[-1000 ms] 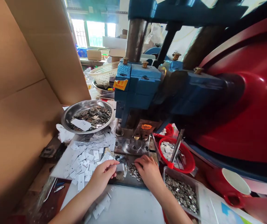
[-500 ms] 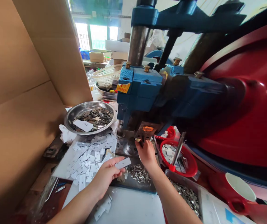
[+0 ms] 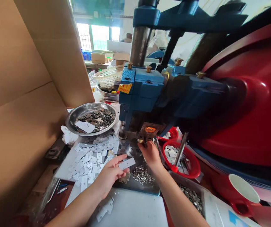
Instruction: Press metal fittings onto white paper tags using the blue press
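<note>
My left hand holds a flat grey metal plate with small holes, gripped at its left end, in front of the press. My right hand reaches in under the tooling of the blue press. Its fingers are bent together at the die, with a small pale-yellow spot by the fingertips; what they hold is hidden. Many similar plates lie in a loose heap left of my left hand. Small shiny metal scraps are piled on the press bed between my hands.
A steel bowl of dark metal pieces with a paper label stands back left. Red baskets of plates and a clear bin of metal bits are at right. Beside them are a red mug and a big red wheel. Cardboard walls the left.
My left hand has shifted slightly right and up with the plate, its index finger lifting off a little. My right hand stays at the die, almost unmoved.
</note>
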The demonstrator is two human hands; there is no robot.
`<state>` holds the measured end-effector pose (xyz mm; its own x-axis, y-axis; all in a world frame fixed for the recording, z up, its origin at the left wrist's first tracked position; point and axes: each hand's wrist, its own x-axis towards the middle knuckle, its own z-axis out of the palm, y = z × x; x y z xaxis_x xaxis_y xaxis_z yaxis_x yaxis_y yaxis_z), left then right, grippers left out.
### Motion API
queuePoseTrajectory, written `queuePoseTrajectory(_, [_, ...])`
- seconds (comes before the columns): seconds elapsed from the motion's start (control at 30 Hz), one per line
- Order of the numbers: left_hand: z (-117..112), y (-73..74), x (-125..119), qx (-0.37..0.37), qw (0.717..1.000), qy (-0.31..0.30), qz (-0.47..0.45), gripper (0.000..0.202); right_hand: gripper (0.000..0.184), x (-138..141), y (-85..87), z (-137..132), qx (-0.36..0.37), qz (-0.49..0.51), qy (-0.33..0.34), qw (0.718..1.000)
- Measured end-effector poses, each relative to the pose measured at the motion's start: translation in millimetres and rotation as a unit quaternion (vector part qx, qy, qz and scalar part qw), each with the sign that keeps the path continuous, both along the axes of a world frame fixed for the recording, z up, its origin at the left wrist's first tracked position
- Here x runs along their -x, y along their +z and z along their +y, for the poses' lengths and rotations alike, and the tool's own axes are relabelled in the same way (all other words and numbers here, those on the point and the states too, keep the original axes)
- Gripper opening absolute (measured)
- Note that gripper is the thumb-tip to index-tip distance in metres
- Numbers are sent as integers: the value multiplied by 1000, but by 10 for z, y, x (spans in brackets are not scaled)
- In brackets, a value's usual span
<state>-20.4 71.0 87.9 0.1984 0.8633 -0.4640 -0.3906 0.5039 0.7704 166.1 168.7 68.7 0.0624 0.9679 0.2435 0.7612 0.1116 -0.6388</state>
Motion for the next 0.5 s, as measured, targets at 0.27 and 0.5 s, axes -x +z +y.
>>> queuePoseTrajectory(0.27, [2,-47,17,-16,1000,-8,-6,64,23,-18,-25,37,9,18,8,1000])
queuePoseTrajectory(0.5, [-9,-56,31,-16,1000,-5,11,64,18,-36,18,88,19,29,30,999])
